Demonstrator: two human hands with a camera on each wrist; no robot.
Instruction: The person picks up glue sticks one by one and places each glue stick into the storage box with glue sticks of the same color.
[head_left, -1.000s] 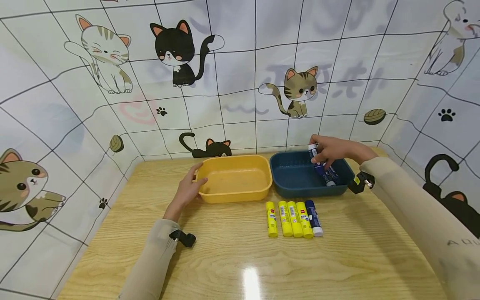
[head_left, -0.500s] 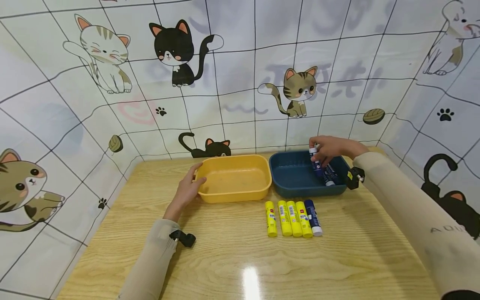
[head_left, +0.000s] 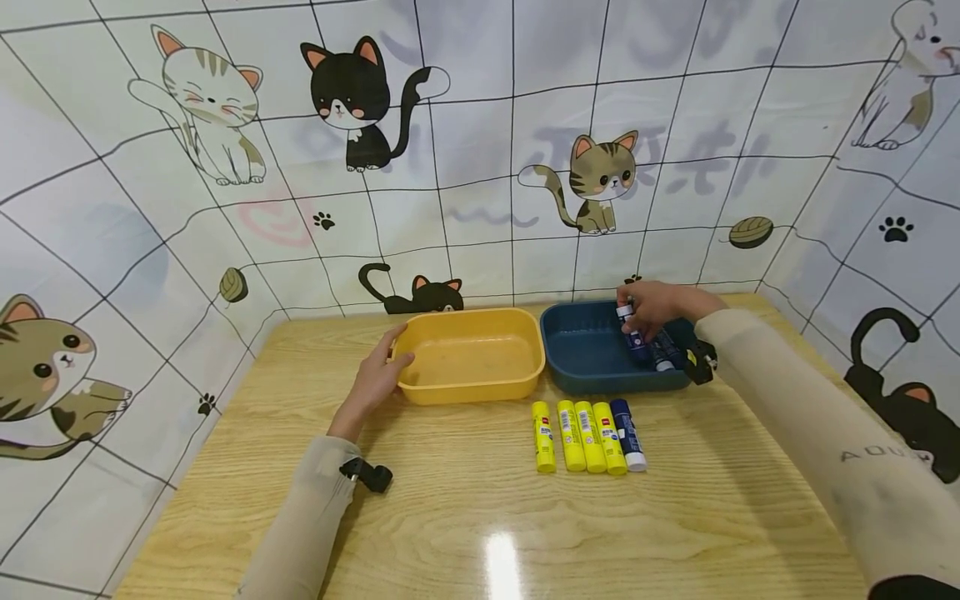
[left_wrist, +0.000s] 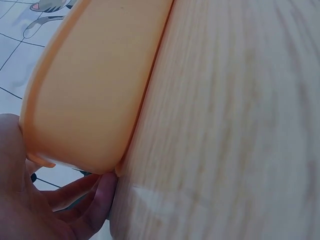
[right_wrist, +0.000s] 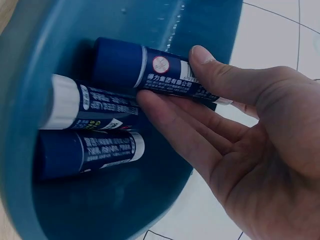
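My right hand [head_left: 654, 302] reaches into the blue bin [head_left: 581, 346] and pinches a navy glue stick [right_wrist: 165, 70] between thumb and fingers. The stick tilts, its white end up and its navy end low inside the bin. Beside it in the right wrist view lie two more navy glue sticks, one with a white cap [right_wrist: 65, 102] toward the wall, the other [right_wrist: 90, 152] turned the opposite way. My left hand [head_left: 375, 375] grips the left end of the yellow bin [head_left: 468, 393], thumb over the rim and fingers outside. No contents show in the yellow bin.
In front of the bins several yellow glue sticks [head_left: 592, 437] and one navy glue stick [head_left: 628, 435] lie in a row on the wooden table [head_left: 420, 517]. The bins stand side by side near the cat-print wall [head_left: 480, 200].
My right hand has moved slightly down with the navy glue stick, lower in the blue bin. The left hand, the yellow bin and the row on the table stay put.
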